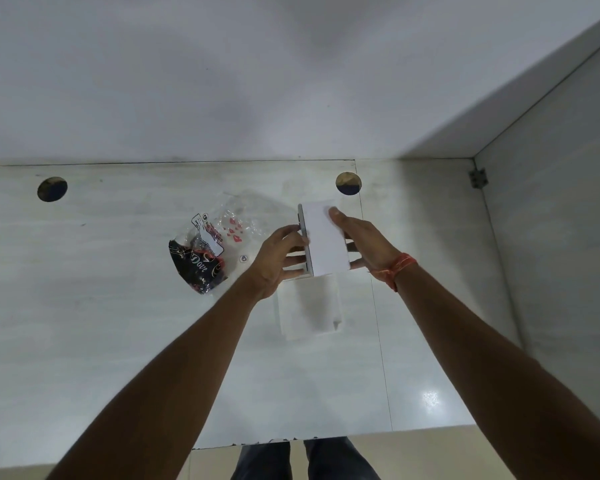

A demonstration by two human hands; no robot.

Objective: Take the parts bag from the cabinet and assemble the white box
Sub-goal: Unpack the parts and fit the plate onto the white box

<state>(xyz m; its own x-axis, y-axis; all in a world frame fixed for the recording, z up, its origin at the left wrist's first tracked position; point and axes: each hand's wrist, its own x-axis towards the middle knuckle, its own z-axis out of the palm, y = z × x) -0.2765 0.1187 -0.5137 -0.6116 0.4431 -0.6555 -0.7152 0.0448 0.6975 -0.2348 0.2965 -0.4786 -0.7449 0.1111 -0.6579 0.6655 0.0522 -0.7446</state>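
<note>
I hold a white box part [324, 239] with a grey left edge above the white table [118, 306]. My left hand [281, 258] grips its left side, fingers underneath. My right hand [364, 242] grips its right side, thumb on the top face; a red thread is tied around that wrist. Another white box piece [310, 306] lies flat on the table just below the held part. The clear plastic parts bag [215, 242] with red print and dark contents lies on the table left of my hands.
Two round cable holes [52, 189] [348, 183] sit near the table's back edge by the white wall. A white partition [551, 254] with a metal hinge [478, 177] closes off the right side. The table's front edge and the person's legs show at the bottom.
</note>
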